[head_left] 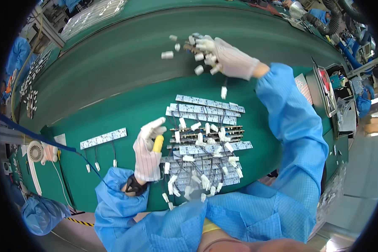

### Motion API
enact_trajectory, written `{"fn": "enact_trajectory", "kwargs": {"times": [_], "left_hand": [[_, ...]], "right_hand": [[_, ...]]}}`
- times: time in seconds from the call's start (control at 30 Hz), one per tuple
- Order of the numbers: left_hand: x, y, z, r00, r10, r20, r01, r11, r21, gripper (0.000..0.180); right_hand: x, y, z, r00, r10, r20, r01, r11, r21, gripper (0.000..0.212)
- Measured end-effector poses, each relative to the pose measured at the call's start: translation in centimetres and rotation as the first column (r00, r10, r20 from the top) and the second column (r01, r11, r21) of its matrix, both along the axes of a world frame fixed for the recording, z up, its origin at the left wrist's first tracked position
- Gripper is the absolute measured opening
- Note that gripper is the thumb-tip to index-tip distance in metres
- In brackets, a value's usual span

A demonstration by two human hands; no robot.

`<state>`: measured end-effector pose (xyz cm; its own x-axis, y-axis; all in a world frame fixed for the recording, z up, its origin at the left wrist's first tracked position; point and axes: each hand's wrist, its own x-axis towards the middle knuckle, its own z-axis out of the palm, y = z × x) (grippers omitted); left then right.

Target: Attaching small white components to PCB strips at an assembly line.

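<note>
A dark green conveyor belt curves across the far side of my view, beyond a green bench mat. Over the belt I have the right hand, gloved and closed around a bundle of circuit boards, its white plugs dangling on leads; blur hides the exact finger contact. The left hand is loosely spread beside the board pile on the mat, its yellow finger cover apart from the outstretched finger — I see nothing held there. A lone light strip lies farther left. To handle this bundle well, I'd grip the boards by their edges, keep them level, and let the plugs hang free — a snagged lead could pull on its joint.
</note>
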<state>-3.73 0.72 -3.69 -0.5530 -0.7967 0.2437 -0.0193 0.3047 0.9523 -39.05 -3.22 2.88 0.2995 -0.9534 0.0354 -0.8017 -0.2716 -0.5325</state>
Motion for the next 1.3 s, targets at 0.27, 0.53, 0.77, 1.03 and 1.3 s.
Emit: {"fn": "enact_trajectory", "kwargs": {"times": [0.27, 0.53, 0.77, 1.03, 1.3], "left_hand": [[-0.2, -1.6, 3.2, 0.948, 0.059, 0.313, 0.097, 0.884, -0.458, 0.051], [-3.9, -5.1, 2.6, 0.788, 0.128, 0.602, 0.412, 0.617, -0.670, 0.054], [-3.2, -5.4, 2.2, 0.774, 0.016, 0.633, 0.488, 0.623, -0.611, 0.029], [-0.8, -3.0, 2.5, 0.782, 0.046, 0.622, 0.413, 0.708, -0.572, 0.036], [-0.5, -2.7, 4.3, 0.862, -0.122, 0.491, 0.341, 0.857, -0.386, 0.031]], "right_hand": [[6.3, 9.2, 0.8, 0.915, 0.151, -0.375, -0.226, 0.960, -0.166, 0.071], [4.9, 8.0, -2.1, 0.886, 0.095, -0.453, -0.253, 0.919, -0.303, 0.054], [4.8, 7.8, -2.0, 0.802, 0.196, -0.565, -0.401, 0.877, -0.265, 0.041], [5.4, 7.4, -2.7, 0.885, 0.281, -0.373, -0.406, 0.857, -0.317, 0.035], [4.3, 7.4, -0.4, 0.963, 0.134, -0.234, -0.192, 0.950, -0.246, 0.083]]}}
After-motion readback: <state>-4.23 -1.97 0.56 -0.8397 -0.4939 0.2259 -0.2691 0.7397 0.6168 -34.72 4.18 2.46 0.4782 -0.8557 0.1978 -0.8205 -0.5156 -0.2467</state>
